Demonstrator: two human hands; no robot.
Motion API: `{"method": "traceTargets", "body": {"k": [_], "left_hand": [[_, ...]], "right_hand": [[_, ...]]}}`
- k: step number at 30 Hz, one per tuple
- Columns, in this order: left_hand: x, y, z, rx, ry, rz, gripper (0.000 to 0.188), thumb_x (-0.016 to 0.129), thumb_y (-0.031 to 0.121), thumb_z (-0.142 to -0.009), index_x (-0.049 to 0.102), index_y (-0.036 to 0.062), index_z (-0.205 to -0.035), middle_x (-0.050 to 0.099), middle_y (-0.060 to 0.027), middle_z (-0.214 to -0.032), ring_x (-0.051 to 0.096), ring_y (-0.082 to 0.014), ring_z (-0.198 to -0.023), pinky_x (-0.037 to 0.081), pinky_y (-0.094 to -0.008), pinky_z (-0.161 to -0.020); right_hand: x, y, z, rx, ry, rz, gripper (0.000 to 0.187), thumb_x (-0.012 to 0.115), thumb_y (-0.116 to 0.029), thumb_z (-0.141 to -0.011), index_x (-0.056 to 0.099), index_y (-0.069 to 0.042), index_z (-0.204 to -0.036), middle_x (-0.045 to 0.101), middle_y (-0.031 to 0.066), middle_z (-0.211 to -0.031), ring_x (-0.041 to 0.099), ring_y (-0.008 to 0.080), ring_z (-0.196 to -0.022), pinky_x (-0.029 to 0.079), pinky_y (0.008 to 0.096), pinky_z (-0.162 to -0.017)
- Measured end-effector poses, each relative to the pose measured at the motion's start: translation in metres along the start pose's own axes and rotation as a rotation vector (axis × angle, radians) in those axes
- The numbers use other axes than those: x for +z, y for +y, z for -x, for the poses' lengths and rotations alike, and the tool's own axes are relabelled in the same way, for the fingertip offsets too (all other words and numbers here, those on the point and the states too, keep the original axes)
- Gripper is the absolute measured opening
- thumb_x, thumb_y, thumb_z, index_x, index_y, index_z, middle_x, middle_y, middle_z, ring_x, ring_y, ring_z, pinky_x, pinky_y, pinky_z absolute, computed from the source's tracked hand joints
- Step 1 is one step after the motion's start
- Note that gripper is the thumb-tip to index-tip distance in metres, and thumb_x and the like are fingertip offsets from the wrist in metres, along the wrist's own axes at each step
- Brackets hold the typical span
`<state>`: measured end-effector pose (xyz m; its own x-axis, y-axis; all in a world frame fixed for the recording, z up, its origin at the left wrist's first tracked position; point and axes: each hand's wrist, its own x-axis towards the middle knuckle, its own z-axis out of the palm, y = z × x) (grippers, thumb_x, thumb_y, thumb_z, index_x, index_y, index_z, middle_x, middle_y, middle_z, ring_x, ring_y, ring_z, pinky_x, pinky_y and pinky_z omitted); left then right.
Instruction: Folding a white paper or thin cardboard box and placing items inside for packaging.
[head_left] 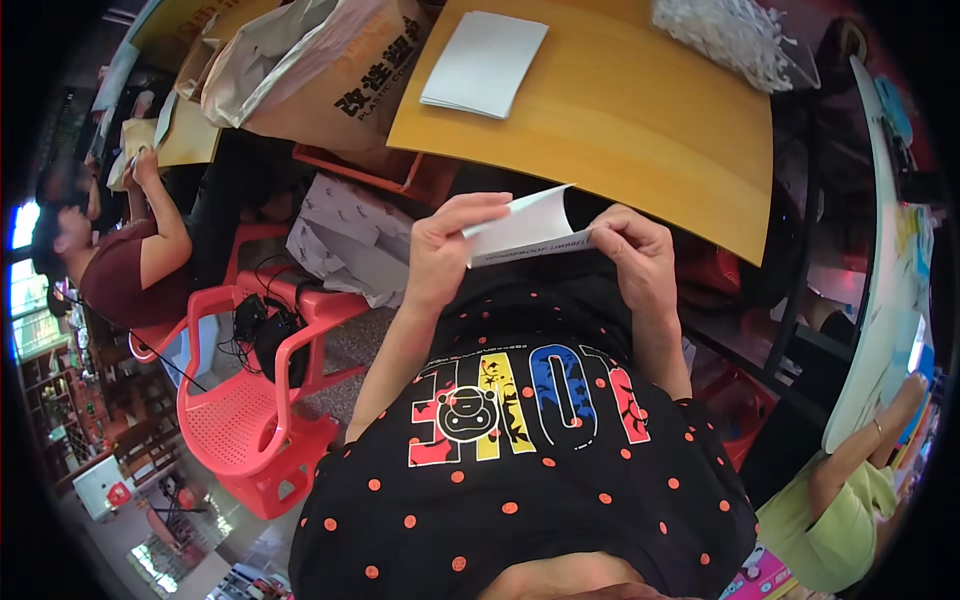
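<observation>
A white folded piece of card point(525, 222) is held between my hands, just off the table's near edge. It has a printed greyish strip along its lower side, and its upper flap stands up, bent at the right end. My left hand point(447, 243) closes on the left end, fingers over the flap and into the fold. At the right end, my right hand point(636, 247) pinches the corner between thumb and fingers. A flat stack of white cards point(485, 62) lies on the yellow table point(610, 115), beyond my hands.
A large printed bag point(320, 80) stands left of the table, above a red crate point(425, 180) and patterned white paper point(345, 235). A red plastic chair point(240, 420) holds black cables. White strips in clear wrap point(735, 40) lie far right. People sit at both sides.
</observation>
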<state>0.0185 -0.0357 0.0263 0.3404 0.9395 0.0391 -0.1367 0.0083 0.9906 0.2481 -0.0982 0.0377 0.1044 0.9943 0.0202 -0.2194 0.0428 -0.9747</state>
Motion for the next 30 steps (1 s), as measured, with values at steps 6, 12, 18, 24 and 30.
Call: {"method": "traceTargets", "body": {"k": [6, 12, 18, 24, 30], "left_hand": [[0.045, 0.028, -0.01, 0.599, -0.241, -0.81, 0.022, 0.056, -0.012, -0.062, 0.068, -0.0034, -0.079, 0.064, -0.0168, -0.11, 0.058, -0.0345, -0.113, 0.047, -0.038, -0.094], [0.085, 0.027, -0.026, 0.66, -0.414, -0.814, 0.016, 0.058, -0.012, -0.061, 0.065, -0.0065, -0.074, 0.063, -0.0191, -0.113, 0.056, -0.0377, -0.115, 0.046, -0.0415, -0.095], [0.115, 0.034, -0.03, 0.347, -0.063, -0.66, 0.03, 0.05, -0.016, -0.074, 0.064, -0.006, -0.099, 0.051, -0.0175, -0.13, 0.05, -0.0279, -0.122, 0.044, -0.0351, -0.098], [0.114, 0.044, -0.05, -0.603, -0.102, 0.258, 0.023, 0.056, 0.007, -0.09, 0.059, -0.0087, -0.108, 0.065, -0.0148, -0.097, 0.068, -0.0181, -0.068, 0.044, -0.018, -0.04], [0.11, 0.021, -0.065, -0.715, -0.265, 0.385, 0.029, 0.057, 0.006, -0.092, 0.057, -0.0096, -0.116, 0.065, -0.0172, -0.103, 0.07, -0.0184, -0.068, 0.045, -0.0165, -0.037]], "right_hand": [[-0.033, 0.021, -0.011, 0.102, 0.151, -0.299, 0.009, 0.066, -0.009, -0.086, 0.07, 0.0, -0.088, 0.066, 0.0062, -0.098, 0.057, 0.0092, -0.089, 0.044, 0.0237, -0.082], [-0.072, 0.028, -0.023, 0.122, 0.115, -0.358, 0.011, 0.066, -0.008, -0.086, 0.069, 0.002, -0.09, 0.068, 0.0038, -0.085, 0.06, 0.0077, -0.076, 0.047, 0.0214, -0.073], [-0.101, 0.007, -0.024, -0.112, 0.308, -0.206, 0.008, 0.067, -0.001, -0.084, 0.069, 0.005, -0.09, 0.068, 0.0058, -0.086, 0.061, 0.0098, -0.078, 0.049, 0.0225, -0.073], [-0.124, -0.029, -0.013, -0.259, 0.335, 0.161, 0.006, 0.069, 0.003, -0.08, 0.07, 0.004, -0.086, 0.067, 0.008, -0.086, 0.059, 0.0102, -0.077, 0.047, 0.0217, -0.07], [-0.107, -0.021, -0.02, -0.164, 0.379, 0.04, 0.005, 0.07, 0.004, -0.08, 0.069, 0.003, -0.085, 0.068, 0.0077, -0.088, 0.06, 0.0091, -0.077, 0.049, 0.0212, -0.07]]}}
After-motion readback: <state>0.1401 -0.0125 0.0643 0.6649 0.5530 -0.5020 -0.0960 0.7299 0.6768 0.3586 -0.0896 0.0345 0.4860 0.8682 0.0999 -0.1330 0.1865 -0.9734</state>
